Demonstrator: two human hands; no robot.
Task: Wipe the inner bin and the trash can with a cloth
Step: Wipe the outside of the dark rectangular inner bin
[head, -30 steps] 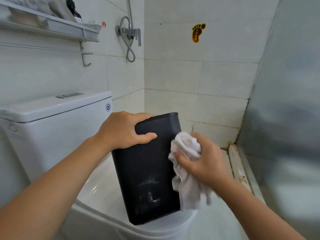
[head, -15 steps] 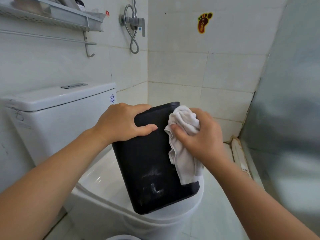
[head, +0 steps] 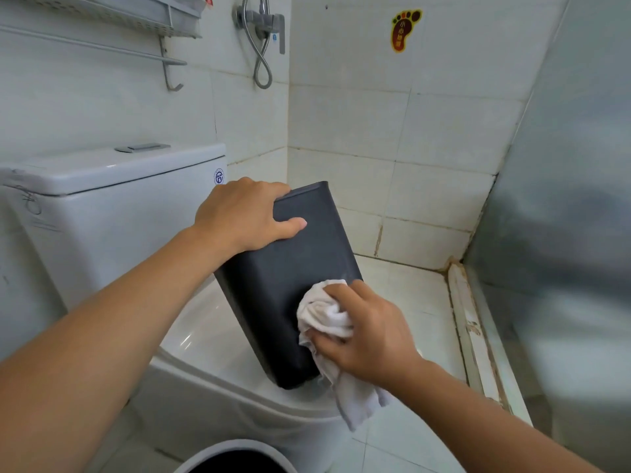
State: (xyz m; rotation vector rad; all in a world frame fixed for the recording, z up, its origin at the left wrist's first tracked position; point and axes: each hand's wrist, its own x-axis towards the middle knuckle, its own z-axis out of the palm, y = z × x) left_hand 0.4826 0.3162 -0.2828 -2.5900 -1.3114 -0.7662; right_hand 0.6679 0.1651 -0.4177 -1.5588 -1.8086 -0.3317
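- On the closed toilet lid (head: 218,339), we tilt the black inner bin (head: 283,295) upside down, its base uppermost.
- Our left hand (head: 242,216) clamps that base, fingers (head: 290,224) curled over the edge.
- Our right hand (head: 368,336) is closed around a bunched white cloth (head: 324,315) (one end hanging loose), pressing it to the bin's lower side wall.
- At the bottom edge we see the white rim of the trash can (head: 235,452) on the floor.

A small home bathroom: white wall tiles (head: 345,121), a toilet cistern (head: 102,206) and a shower mixer (head: 259,20).
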